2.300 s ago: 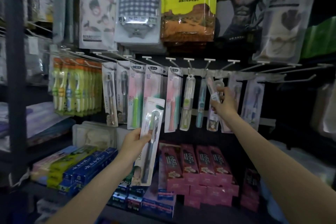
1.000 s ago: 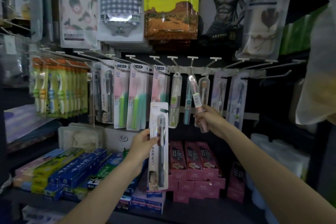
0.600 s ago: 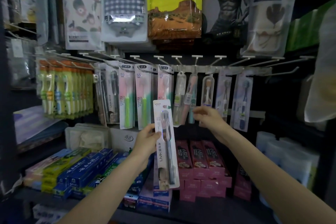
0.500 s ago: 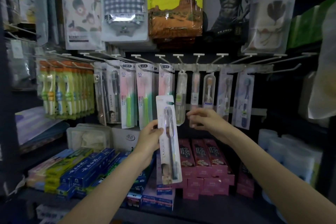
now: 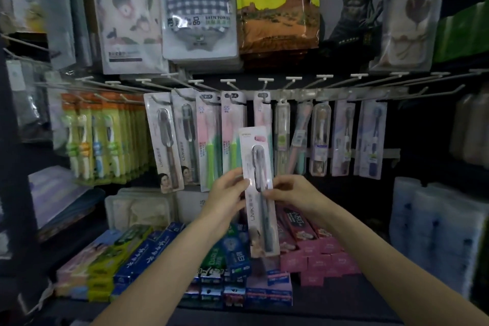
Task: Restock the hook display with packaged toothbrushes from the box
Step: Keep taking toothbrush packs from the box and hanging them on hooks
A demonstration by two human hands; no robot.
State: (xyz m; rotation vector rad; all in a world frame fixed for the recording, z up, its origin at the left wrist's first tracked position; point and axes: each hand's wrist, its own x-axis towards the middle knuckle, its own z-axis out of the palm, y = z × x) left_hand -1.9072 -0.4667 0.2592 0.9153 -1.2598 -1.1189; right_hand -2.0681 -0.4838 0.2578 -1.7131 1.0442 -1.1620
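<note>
Below the hook rail (image 5: 291, 94), left hand (image 5: 227, 193) and right hand (image 5: 293, 190) pinching one packaged toothbrush (image 5: 260, 193), toothpaste boxes (image 5: 304, 246) beneath

The scene is dim, the corners almost black. Edges bend from the wide lens, and the left side is blurred.

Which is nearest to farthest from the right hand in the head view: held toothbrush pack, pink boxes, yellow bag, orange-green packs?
From the right hand:
1. Held toothbrush pack, touching its fingertips, just to its left.
2. Pink boxes, on the shelf right below.
3. Yellow bag, hanging high above.
4. Orange-green packs, on hooks far left.
Items 3 and 4 look close in image distance; that order is tentative.
</note>
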